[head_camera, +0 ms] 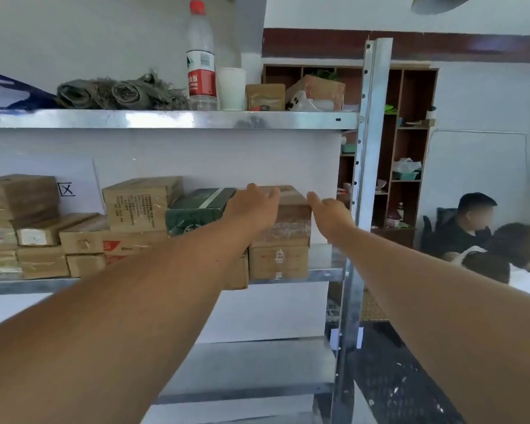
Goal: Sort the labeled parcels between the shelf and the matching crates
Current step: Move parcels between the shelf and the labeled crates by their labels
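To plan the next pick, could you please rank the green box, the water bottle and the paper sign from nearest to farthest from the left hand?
1. Green box, just left of the left hand.
2. Water bottle, upper shelf, above.
3. Paper sign, far left.

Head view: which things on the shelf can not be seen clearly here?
- Brown parcel: left side hidden by left hand.
- Parcel labels: too blurred to read.
- Crates: none in view.
- Green box: right end behind the left hand.
- Right hand: grip unclear.

Both bare forearms reached far forward, converging. Left hand [253, 206] was spread flat, fingers [271, 194] extended. Right hand [329, 214] was open, palm facing left.
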A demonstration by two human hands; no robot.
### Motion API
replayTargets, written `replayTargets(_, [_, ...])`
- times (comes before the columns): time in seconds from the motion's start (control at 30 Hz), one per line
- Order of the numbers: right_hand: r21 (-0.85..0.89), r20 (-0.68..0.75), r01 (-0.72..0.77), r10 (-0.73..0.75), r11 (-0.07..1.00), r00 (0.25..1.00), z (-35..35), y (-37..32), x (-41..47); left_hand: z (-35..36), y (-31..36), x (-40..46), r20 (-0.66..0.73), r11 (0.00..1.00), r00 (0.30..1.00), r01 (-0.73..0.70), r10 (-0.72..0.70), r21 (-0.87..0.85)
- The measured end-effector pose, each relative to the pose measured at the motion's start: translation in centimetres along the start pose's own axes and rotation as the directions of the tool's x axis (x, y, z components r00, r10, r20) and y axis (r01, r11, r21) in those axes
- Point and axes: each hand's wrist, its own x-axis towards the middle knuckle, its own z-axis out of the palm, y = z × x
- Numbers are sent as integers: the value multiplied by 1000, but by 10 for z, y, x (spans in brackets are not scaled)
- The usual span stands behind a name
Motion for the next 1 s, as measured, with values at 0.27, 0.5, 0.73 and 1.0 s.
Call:
replayTargets(0.27, [343,341,-296,176,891,923,13,12,43,23,-4,34,189,943,947,290,-258,-162])
replayTargets(0.5, [361,371,-284,143,888,917,6,17,34,12,-10,27,250,939,940,285,-234,-192])
replayTargets(0.73, [389,243,-192,101,901,965,-5,21,-8,-6,-30,-6,258,937,966,95,-6,-335])
replayTargets(1.0, [620,13,-3,-6,784,1000,-27,11,-107,-33,-39,-75,223,720,972,105,71,-686])
